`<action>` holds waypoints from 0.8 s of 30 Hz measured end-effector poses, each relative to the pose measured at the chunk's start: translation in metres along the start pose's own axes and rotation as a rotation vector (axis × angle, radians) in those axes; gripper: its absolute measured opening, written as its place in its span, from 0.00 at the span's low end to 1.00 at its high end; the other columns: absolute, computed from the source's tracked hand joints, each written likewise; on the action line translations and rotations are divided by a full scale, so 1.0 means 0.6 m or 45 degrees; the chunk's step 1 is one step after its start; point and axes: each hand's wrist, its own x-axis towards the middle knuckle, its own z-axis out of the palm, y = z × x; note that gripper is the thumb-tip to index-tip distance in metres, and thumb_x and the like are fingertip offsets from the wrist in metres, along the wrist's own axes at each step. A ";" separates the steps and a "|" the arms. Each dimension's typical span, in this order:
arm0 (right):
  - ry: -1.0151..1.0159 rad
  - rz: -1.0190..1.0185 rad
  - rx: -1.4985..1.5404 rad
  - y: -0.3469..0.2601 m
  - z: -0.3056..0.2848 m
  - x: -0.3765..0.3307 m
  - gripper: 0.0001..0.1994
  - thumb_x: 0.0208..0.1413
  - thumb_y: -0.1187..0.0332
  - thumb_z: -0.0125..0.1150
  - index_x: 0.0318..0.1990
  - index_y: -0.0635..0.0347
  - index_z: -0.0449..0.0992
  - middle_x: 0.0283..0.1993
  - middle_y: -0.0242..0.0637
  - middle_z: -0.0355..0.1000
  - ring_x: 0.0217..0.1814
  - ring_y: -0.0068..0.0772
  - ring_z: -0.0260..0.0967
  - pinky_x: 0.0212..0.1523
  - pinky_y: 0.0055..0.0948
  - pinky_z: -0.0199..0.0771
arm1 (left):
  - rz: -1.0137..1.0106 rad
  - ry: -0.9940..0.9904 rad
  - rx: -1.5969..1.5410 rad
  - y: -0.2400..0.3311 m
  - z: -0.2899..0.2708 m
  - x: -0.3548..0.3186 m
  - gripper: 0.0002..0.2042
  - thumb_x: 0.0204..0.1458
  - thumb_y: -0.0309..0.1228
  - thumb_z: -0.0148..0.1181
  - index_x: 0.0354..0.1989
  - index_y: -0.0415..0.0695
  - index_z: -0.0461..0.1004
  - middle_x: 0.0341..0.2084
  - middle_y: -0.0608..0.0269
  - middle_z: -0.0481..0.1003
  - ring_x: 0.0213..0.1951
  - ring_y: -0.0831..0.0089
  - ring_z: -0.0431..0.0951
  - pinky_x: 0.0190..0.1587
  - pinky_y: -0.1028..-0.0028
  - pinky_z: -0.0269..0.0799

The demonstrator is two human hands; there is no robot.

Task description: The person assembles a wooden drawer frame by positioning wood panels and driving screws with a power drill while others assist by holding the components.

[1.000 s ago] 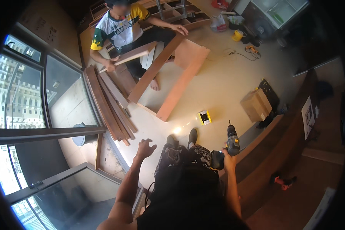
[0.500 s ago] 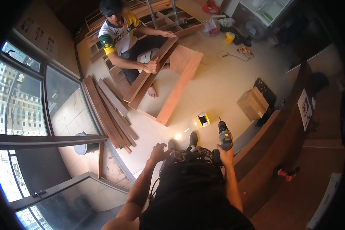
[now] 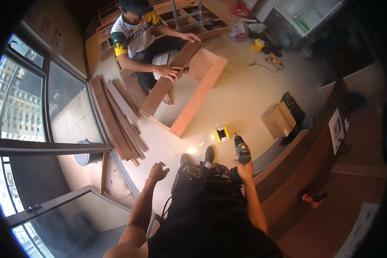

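Tan floor (image 3: 241,103) spreads between the wooden frame (image 3: 198,97), upper centre, and the cardboard box (image 3: 277,120) at right.
Our right hand (image 3: 245,170) wraps the handle of the drill (image 3: 242,152), right of lower centre — our left hand (image 3: 158,172), lower left of centre, hangs half open and empty. Planks (image 3: 111,118) lie beside the window (image 3: 19,99) at left.

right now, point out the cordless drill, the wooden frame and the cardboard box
Cordless drill (image 3: 243,153): head view, on its motor housing.
Wooden frame (image 3: 199,97): head view, on the long board toward the picture's right.
Cardboard box (image 3: 278,120): head view, on a brown side.
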 end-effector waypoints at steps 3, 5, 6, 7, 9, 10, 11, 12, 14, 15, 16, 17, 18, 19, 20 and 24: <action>-0.008 -0.004 -0.046 0.006 0.009 0.003 0.29 0.45 0.79 0.69 0.59 0.62 0.73 0.46 0.35 0.76 0.48 0.32 0.74 0.52 0.33 0.72 | -0.033 -0.029 -0.042 -0.009 0.026 -0.018 0.22 0.52 0.43 0.69 0.47 0.37 0.80 0.38 0.44 0.82 0.47 0.50 0.81 0.53 0.58 0.77; -0.046 0.108 -0.074 0.037 -0.001 0.011 0.26 0.45 0.79 0.69 0.55 0.64 0.75 0.44 0.35 0.77 0.47 0.32 0.74 0.52 0.32 0.72 | -0.065 -0.057 -0.058 -0.010 0.044 -0.027 0.22 0.52 0.43 0.68 0.47 0.36 0.79 0.39 0.44 0.82 0.48 0.49 0.80 0.53 0.57 0.77; -0.029 -0.010 -0.017 0.052 -0.002 0.016 0.21 0.45 0.78 0.70 0.51 0.65 0.78 0.42 0.35 0.77 0.44 0.32 0.75 0.50 0.32 0.73 | -0.085 -0.054 -0.066 -0.014 0.050 -0.030 0.22 0.52 0.43 0.68 0.47 0.36 0.79 0.39 0.44 0.82 0.48 0.49 0.80 0.53 0.57 0.76; -0.070 -0.009 -0.027 0.068 -0.003 0.020 0.26 0.45 0.79 0.69 0.56 0.64 0.74 0.46 0.36 0.77 0.47 0.33 0.74 0.52 0.33 0.73 | -0.102 -0.052 -0.072 -0.018 0.057 -0.034 0.22 0.52 0.43 0.68 0.47 0.37 0.80 0.39 0.44 0.82 0.48 0.49 0.80 0.53 0.57 0.76; -0.126 -0.015 -0.051 0.068 -0.004 0.026 0.37 0.45 0.80 0.67 0.68 0.60 0.66 0.52 0.39 0.75 0.51 0.36 0.74 0.54 0.34 0.74 | -0.145 -0.053 -0.114 -0.032 0.073 -0.044 0.22 0.52 0.43 0.68 0.47 0.37 0.80 0.40 0.44 0.82 0.49 0.49 0.80 0.54 0.57 0.76; -0.149 0.057 -0.049 0.069 -0.004 0.025 0.36 0.45 0.80 0.67 0.67 0.61 0.67 0.51 0.38 0.75 0.50 0.35 0.75 0.54 0.34 0.74 | -0.180 -0.056 -0.147 -0.043 0.075 -0.053 0.22 0.52 0.43 0.68 0.48 0.38 0.80 0.40 0.44 0.82 0.49 0.49 0.80 0.54 0.57 0.76; -0.149 0.068 -0.042 0.064 -0.004 0.027 0.35 0.45 0.80 0.67 0.65 0.61 0.68 0.51 0.38 0.75 0.50 0.35 0.75 0.54 0.34 0.74 | -0.208 -0.057 -0.180 -0.051 0.078 -0.057 0.22 0.53 0.43 0.68 0.48 0.38 0.80 0.41 0.44 0.82 0.49 0.50 0.81 0.55 0.57 0.76; -0.146 0.080 -0.034 0.060 -0.003 0.028 0.33 0.45 0.80 0.67 0.64 0.62 0.69 0.51 0.38 0.75 0.50 0.34 0.75 0.54 0.34 0.74 | -0.236 -0.063 -0.188 -0.057 0.082 -0.060 0.22 0.53 0.43 0.68 0.48 0.38 0.79 0.41 0.43 0.82 0.49 0.50 0.81 0.55 0.58 0.77; -0.130 0.092 -0.027 0.057 -0.005 0.030 0.30 0.45 0.80 0.67 0.61 0.63 0.71 0.51 0.39 0.76 0.51 0.33 0.75 0.54 0.34 0.74 | -0.244 -0.058 -0.197 -0.070 0.090 -0.062 0.22 0.53 0.43 0.68 0.48 0.37 0.79 0.40 0.43 0.82 0.48 0.50 0.82 0.54 0.58 0.77; -0.117 0.092 -0.028 0.057 -0.006 0.030 0.28 0.45 0.80 0.67 0.59 0.64 0.72 0.50 0.39 0.77 0.51 0.33 0.75 0.54 0.34 0.74 | -0.248 -0.054 -0.200 -0.078 0.094 -0.062 0.22 0.53 0.43 0.68 0.48 0.37 0.79 0.40 0.43 0.83 0.47 0.50 0.82 0.53 0.58 0.78; -0.103 0.093 -0.028 0.057 -0.007 0.030 0.26 0.45 0.80 0.67 0.57 0.65 0.74 0.50 0.39 0.77 0.51 0.33 0.76 0.54 0.34 0.74 | -0.264 -0.046 -0.218 -0.087 0.097 -0.063 0.22 0.52 0.43 0.68 0.48 0.37 0.79 0.40 0.43 0.83 0.47 0.50 0.83 0.53 0.58 0.78; -0.110 0.107 -0.028 0.049 -0.006 0.030 0.26 0.46 0.80 0.67 0.56 0.66 0.74 0.50 0.40 0.78 0.52 0.33 0.76 0.55 0.34 0.74 | -0.281 -0.039 -0.235 -0.094 0.100 -0.064 0.22 0.52 0.43 0.68 0.48 0.37 0.79 0.40 0.42 0.83 0.47 0.50 0.83 0.53 0.58 0.78; -0.116 0.121 -0.027 0.039 -0.004 0.029 0.25 0.46 0.80 0.67 0.55 0.66 0.75 0.51 0.40 0.78 0.52 0.33 0.76 0.55 0.34 0.74 | -0.298 -0.031 -0.252 -0.101 0.102 -0.066 0.22 0.52 0.43 0.68 0.48 0.37 0.79 0.40 0.42 0.83 0.46 0.50 0.83 0.53 0.58 0.78; -0.123 0.134 -0.027 0.032 -0.003 0.029 0.24 0.46 0.80 0.67 0.55 0.67 0.75 0.51 0.41 0.79 0.53 0.34 0.76 0.55 0.34 0.74 | -0.318 -0.034 -0.260 -0.107 0.106 -0.068 0.22 0.52 0.43 0.68 0.48 0.37 0.79 0.40 0.42 0.83 0.47 0.50 0.83 0.53 0.58 0.78; -0.128 0.138 -0.024 0.033 -0.005 0.028 0.24 0.46 0.80 0.67 0.55 0.67 0.75 0.51 0.41 0.79 0.53 0.34 0.76 0.56 0.34 0.73 | -0.336 -0.040 -0.268 -0.110 0.108 -0.071 0.22 0.52 0.42 0.68 0.47 0.37 0.80 0.40 0.42 0.83 0.47 0.50 0.83 0.53 0.59 0.78; -0.145 0.158 -0.032 0.043 -0.009 0.028 0.24 0.46 0.80 0.67 0.55 0.67 0.76 0.51 0.41 0.79 0.53 0.33 0.76 0.56 0.34 0.73 | -0.360 -0.038 -0.270 -0.122 0.117 -0.079 0.22 0.52 0.42 0.68 0.46 0.36 0.80 0.42 0.41 0.82 0.48 0.48 0.82 0.54 0.59 0.77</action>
